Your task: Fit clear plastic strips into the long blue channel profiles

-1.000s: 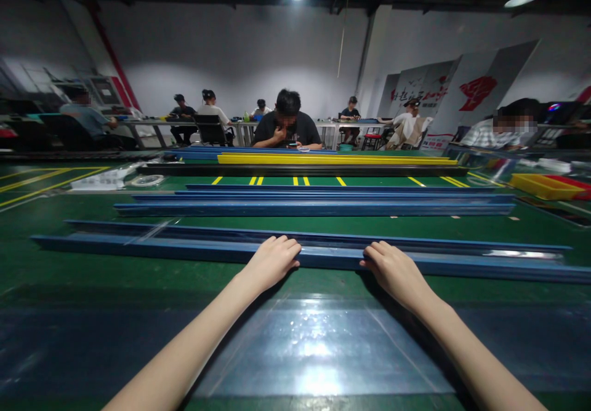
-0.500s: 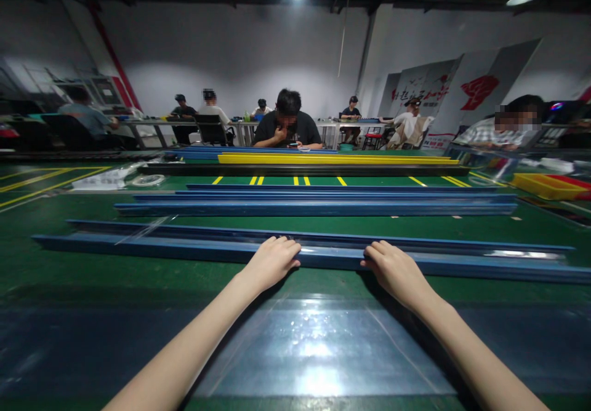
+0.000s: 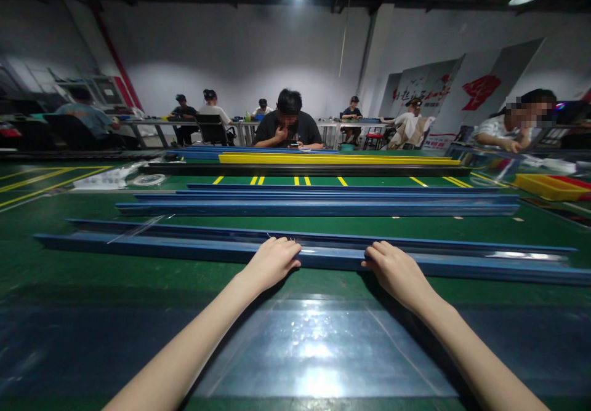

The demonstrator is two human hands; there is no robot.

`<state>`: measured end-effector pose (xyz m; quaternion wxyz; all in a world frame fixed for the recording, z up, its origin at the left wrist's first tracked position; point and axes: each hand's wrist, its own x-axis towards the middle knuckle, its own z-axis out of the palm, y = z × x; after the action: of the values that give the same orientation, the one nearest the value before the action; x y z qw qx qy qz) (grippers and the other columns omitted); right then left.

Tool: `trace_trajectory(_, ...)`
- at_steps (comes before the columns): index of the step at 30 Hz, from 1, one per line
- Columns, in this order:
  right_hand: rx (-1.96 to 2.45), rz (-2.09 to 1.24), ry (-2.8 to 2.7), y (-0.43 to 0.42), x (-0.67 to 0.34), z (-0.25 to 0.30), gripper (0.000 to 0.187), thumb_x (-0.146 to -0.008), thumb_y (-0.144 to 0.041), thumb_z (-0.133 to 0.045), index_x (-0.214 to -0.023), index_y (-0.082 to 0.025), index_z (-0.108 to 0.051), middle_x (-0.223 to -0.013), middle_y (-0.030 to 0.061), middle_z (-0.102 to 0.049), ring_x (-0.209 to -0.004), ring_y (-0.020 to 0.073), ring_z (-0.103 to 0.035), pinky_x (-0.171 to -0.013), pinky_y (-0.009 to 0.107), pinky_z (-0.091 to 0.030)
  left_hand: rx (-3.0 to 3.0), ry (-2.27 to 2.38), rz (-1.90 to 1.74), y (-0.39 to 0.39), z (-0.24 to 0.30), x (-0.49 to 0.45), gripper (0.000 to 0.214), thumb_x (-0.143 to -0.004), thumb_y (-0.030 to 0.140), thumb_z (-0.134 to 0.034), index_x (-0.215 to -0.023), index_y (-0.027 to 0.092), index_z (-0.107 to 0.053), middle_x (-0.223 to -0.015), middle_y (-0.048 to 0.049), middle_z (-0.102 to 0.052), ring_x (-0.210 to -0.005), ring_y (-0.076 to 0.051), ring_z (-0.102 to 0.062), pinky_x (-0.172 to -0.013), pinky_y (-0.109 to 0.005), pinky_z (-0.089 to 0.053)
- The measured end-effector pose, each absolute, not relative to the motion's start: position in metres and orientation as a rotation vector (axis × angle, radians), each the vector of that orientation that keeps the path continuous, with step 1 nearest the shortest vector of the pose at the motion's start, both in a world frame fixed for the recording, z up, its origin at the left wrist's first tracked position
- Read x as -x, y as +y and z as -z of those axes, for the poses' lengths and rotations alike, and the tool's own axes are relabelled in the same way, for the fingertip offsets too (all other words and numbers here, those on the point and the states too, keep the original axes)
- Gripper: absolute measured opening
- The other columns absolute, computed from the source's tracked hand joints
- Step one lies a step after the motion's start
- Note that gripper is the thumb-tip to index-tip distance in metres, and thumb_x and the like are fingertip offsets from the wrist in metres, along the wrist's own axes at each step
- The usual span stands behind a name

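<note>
- Lying crosswise in the head view, the blue channel (image 3: 332, 259) is resting on the green table (image 3: 138, 279), long axis running left to right, right end angling slightly nearer.
- Left hand (image 3: 276, 258) and right hand (image 3: 393, 267) are gripping its near wall, neither sitting closer; fingers are curling over the top edge, thumbs lying in front.
- Forearms are reaching forward and converging, backs of hands facing up.
</note>
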<state>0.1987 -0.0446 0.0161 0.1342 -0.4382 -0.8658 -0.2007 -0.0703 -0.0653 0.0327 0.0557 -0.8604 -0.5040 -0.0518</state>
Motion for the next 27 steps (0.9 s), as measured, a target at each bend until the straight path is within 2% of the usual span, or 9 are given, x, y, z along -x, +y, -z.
trace_trajectory(27,1.276,0.568,-2.518,-0.0453,-0.1981,-0.0171,0.016,-0.085,-0.021,-0.046,-0.071,-0.017,-0.051,-0.071,0.0035,-0.053,-0.067,0.0155,-0.048,-0.058,0.025,-0.031,2.606,-1.571,0.163,-0.0661,-0.0329,0.0711,0.011,-0.084,0.029,-0.053,-0.083,0.018,-0.052,-0.091,-0.0017,-0.064,-0.088,-0.02,-0.057,-0.072,-0.03,-0.038)
